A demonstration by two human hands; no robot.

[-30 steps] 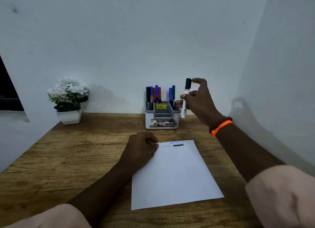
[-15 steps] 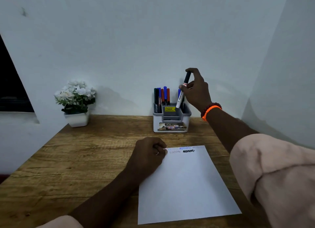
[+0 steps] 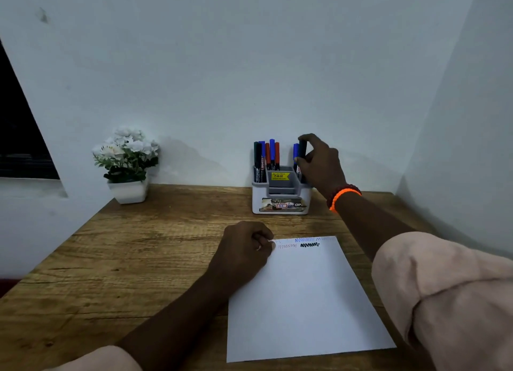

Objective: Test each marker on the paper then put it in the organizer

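Note:
A white organizer (image 3: 280, 197) stands at the back of the wooden desk, against the wall. Several capped markers (image 3: 266, 155) stand in its left slot, and a blue one (image 3: 296, 151) stands in its right slot. My right hand (image 3: 322, 163) is over that right slot, fingers closed on a black-capped marker (image 3: 302, 148) that stands upright in the slot. The white paper (image 3: 302, 301) lies in front, with red, blue and black zigzag scribbles (image 3: 301, 243) along its top edge. My left hand (image 3: 244, 250) is a fist pressing the paper's top left corner.
A small white pot of white flowers (image 3: 126, 163) sits at the desk's back left. White walls close in behind and on the right. The desk's left edge (image 3: 69, 240) runs diagonally beside a dark window opening.
My right hand carried the black-capped marker from mid-air down into the organizer's right slot, and the marker turned upright. My left hand stayed on the paper. The camera shifted slightly.

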